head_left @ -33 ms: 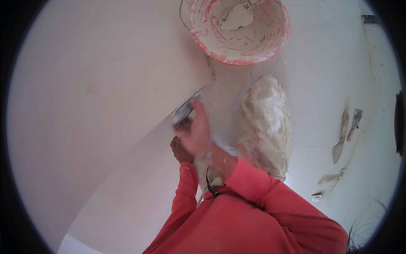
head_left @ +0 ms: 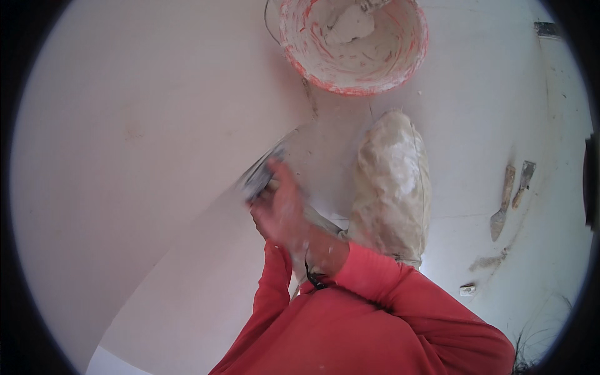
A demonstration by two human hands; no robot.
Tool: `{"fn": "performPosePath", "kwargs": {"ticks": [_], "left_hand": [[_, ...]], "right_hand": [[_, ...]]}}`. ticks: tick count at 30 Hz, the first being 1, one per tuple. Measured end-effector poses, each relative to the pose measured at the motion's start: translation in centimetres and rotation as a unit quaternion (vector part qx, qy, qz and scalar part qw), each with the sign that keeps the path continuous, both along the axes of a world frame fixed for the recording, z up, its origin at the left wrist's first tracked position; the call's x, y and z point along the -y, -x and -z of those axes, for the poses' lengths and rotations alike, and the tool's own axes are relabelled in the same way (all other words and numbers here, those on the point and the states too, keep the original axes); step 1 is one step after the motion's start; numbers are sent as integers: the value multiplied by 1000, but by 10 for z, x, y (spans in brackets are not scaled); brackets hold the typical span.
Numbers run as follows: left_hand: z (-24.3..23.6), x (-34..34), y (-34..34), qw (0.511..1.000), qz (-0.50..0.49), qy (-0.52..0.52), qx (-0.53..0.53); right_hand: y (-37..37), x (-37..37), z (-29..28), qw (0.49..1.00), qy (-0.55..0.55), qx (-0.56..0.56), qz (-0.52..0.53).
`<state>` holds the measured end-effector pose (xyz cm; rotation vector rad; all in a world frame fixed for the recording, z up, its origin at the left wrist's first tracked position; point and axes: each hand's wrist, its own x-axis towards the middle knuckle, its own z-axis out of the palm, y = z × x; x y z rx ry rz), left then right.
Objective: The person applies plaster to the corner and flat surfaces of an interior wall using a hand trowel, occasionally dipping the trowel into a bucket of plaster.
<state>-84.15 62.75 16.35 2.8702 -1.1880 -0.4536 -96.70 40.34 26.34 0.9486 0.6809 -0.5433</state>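
My right hand (head_left: 281,212), smeared by motion, is closed around a broad-bladed putty knife (head_left: 257,178). Its grey blade lies along the bottom of the pale wall (head_left: 162,137), where the wall meets the floor. The handle is hidden by my fingers. Most of my left hand (head_left: 259,230) is covered by the right one, close to the wall, and its fingers cannot be made out. Beyond them stands a red bucket (head_left: 356,92), its inside coated with whitish filler. A filler-covered tool (head_left: 353,26) rests in it.
My bent knee in pale, dusty trousers (head_left: 394,169) is right of my hands. A small trowel (head_left: 502,206) and a scraper (head_left: 525,182) lie on the floor (head_left: 462,162) at the right. A small whitish block (head_left: 467,290) lies nearer, and a dark flat piece (head_left: 547,29) at the far right.
My right hand and the putty knife have shifted slightly left and nearer along the wall's base. The right hand now covers more of my left hand.
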Motion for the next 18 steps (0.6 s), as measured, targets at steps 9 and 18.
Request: {"fn": "performPosePath", "kwargs": {"ticks": [9, 18], "left_hand": [[5, -14, -1, 995, -65, 44, -54], [-8, 17, 9, 998, -61, -13, -26]], "right_hand": [[77, -29, -34, 949, 281, -50, -132], [176, 178, 20, 144, 698, -572, -406]]}}
